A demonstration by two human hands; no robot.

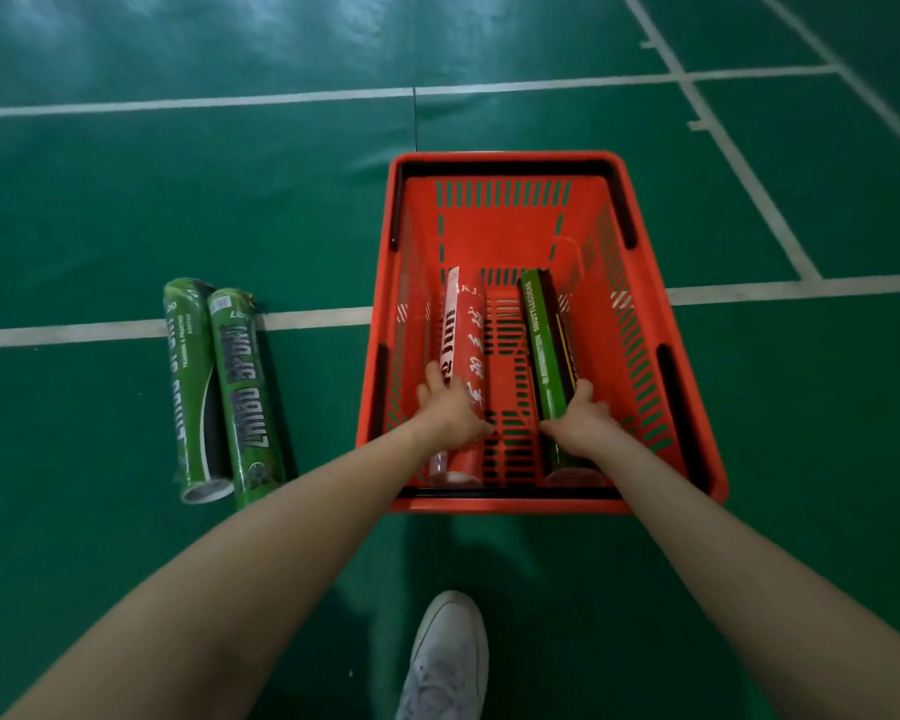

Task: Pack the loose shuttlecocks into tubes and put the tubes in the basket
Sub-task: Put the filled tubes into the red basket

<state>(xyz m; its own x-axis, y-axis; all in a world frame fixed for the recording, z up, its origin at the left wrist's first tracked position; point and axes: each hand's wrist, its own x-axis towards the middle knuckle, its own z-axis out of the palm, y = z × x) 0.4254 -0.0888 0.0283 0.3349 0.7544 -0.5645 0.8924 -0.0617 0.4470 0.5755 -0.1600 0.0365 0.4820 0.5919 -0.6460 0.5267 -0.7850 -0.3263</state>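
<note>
Hands: both down inside the red basket (489, 506), arms stretched fwd, one tube each.
L hand (450, 407): lies on top of the red tube (471, 330), abt mid-length; fingers curved over its left side, thumb on the right side, holding it.
R hand (583, 420): on the green-black tube (546, 335), nr its close end; fingers hooked over the top, thumb pointing away from me, holding it.
Red tube: white stripe w/ lettering; flat on the basket bottom, left half, lengthwise, far end pointing away from me.
Green-black tube: flat on the basket bottom, right half, roughly parallel to the red tube; strip of slotted bottom btwn them, not touching.
Basket: sits on the floor (126, 200) straight ahead, black handles folded down along the rim.
Other tubes: 2 green tubes (248, 392) on the floor left of the basket, side by side & touching, well apart from both hands; pale ring shows at the close end of the left one.
Floor: green court mat w/ white lines; the 2 green tubes lie across one line.
Shoe: white sneaker (448, 662) at the bottom edge, btwn my arms.
</note>
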